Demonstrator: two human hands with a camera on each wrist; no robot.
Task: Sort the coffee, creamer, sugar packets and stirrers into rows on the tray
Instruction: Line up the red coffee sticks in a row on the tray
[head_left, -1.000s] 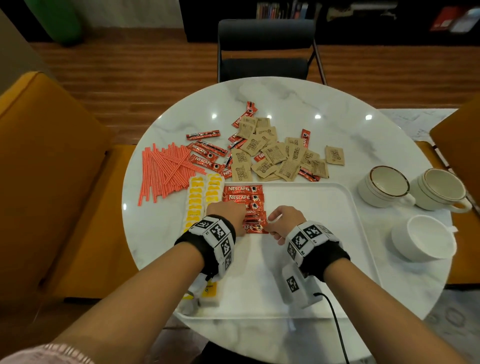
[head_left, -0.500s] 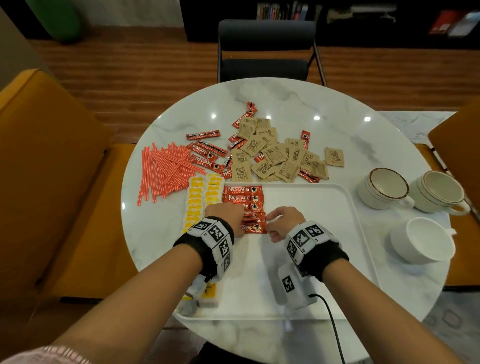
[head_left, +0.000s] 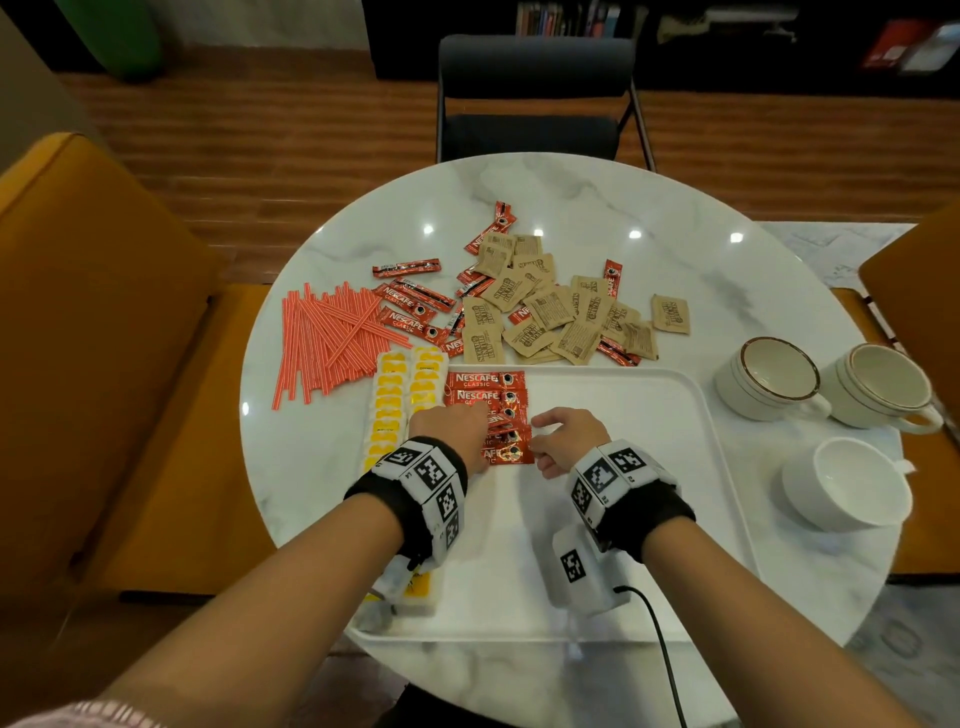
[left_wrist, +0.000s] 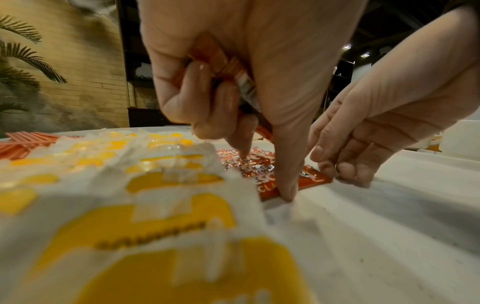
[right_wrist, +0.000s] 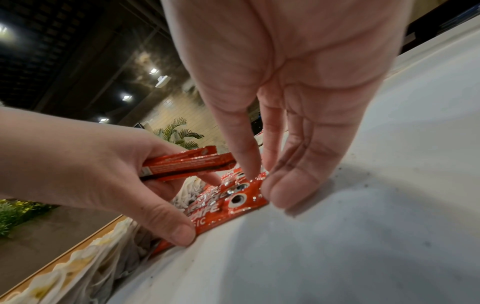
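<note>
A white tray (head_left: 649, 467) lies before me on the table. At its left edge are two columns of yellow creamer packets (head_left: 410, 395), then a column of red coffee sticks (head_left: 485, 382). My left hand (head_left: 470, 431) grips spare coffee sticks (left_wrist: 228, 67) in its curled fingers while thumb and forefinger press on the nearest sticks of the column (left_wrist: 306, 179). My right hand (head_left: 545, 441) touches the right ends of those sticks (right_wrist: 228, 201) with nearly straight fingers (right_wrist: 280, 195). Loose coffee sticks (head_left: 410, 306), brown sugar packets (head_left: 550, 312) and orange stirrers (head_left: 327, 343) lie on the table beyond the tray.
Three white cups (head_left: 769, 379) (head_left: 883, 387) (head_left: 847, 488) stand to the right of the tray. A black chair (head_left: 535, 104) is at the table's far side and an orange seat (head_left: 104, 364) on the left. A cable (head_left: 660, 649) trails from my right wrist.
Both hands stay at the near end of the coffee column. Only small finger shifts show.
</note>
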